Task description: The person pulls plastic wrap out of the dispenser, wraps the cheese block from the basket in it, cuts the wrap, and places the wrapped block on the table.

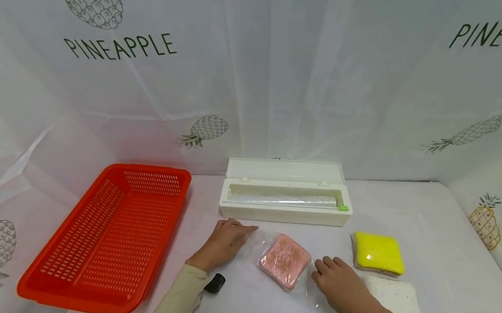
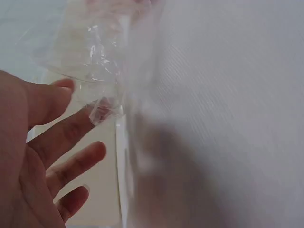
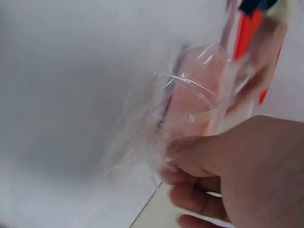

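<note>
A pink, square, sponge-like block (image 1: 285, 261) lies on the white-covered table, with clear plastic wrap (image 1: 254, 243) spread around it and out to both sides. My left hand (image 1: 224, 242) is at the wrap's left end. In the left wrist view its thumb and fingers stand apart, and the wrap (image 2: 100, 71) lies against the index fingertip. On the other side, my right hand (image 1: 348, 290) pinches the wrap's right end between thumb and fingers. The right wrist view shows the gathered wrap (image 3: 142, 137) at those fingertips, beside the pink block.
Behind the hands stands a white box (image 1: 283, 215), lid raised, holding a roll of plastic wrap (image 1: 283, 199). A red perforated basket (image 1: 163, 251) sits at the left. Near the right hand lie a yellow square block (image 1: 380, 253) and a white one (image 1: 397, 300).
</note>
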A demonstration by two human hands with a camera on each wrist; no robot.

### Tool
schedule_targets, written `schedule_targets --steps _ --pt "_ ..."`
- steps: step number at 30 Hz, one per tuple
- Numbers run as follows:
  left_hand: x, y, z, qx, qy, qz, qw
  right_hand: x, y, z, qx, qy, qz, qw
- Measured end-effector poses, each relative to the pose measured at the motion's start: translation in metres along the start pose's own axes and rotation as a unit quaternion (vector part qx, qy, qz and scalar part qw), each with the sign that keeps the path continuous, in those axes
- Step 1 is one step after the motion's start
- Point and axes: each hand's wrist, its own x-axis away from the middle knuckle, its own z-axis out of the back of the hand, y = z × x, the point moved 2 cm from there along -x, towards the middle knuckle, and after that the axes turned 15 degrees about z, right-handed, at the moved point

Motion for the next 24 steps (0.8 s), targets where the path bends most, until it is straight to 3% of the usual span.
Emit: schedule_targets --steps 2,5,8,10,12,15,18,21,24 --pt "0.000 0.001 0.001 0.032 -0.001 0.009 0.9995 0.002 -0.010 0.003 0.003 0.011 0.008 0.9999" --pt "0.003 0.004 0.004 0.078 0.031 0.011 0.9964 0.005 -0.021 0.011 -0.014 0.010 -0.011 0.9998" --pt "0.010 0.014 0.007 0.104 0.071 -0.008 0.9920 0.009 -0.023 0.022 -0.042 0.010 -0.057 0.9974" --pt "0.018 0.024 0.007 0.099 0.079 -0.031 0.9915 0.011 -0.019 0.027 -0.054 0.025 -0.087 0.9945" --pt "0.027 0.038 0.003 0.073 0.066 -0.059 0.9934 0.012 -0.011 0.025 -0.068 0.046 -0.104 0.9912" --pt "0.039 0.057 -0.010 -0.008 0.031 -0.106 0.9939 0.011 0.000 0.010 -0.099 0.072 -0.096 0.9879" --pt "0.047 0.071 -0.027 -0.103 0.003 -0.147 0.9838 0.008 0.006 -0.010 -0.128 0.093 -0.056 0.9859" --pt "0.054 0.078 -0.039 -0.172 -0.001 -0.163 0.9715 0.007 0.004 -0.023 -0.134 0.120 -0.029 0.9833" --pt "0.059 0.081 -0.043 -0.201 0.009 -0.156 0.9672 0.007 0.001 -0.028 -0.122 0.143 -0.021 0.9819"
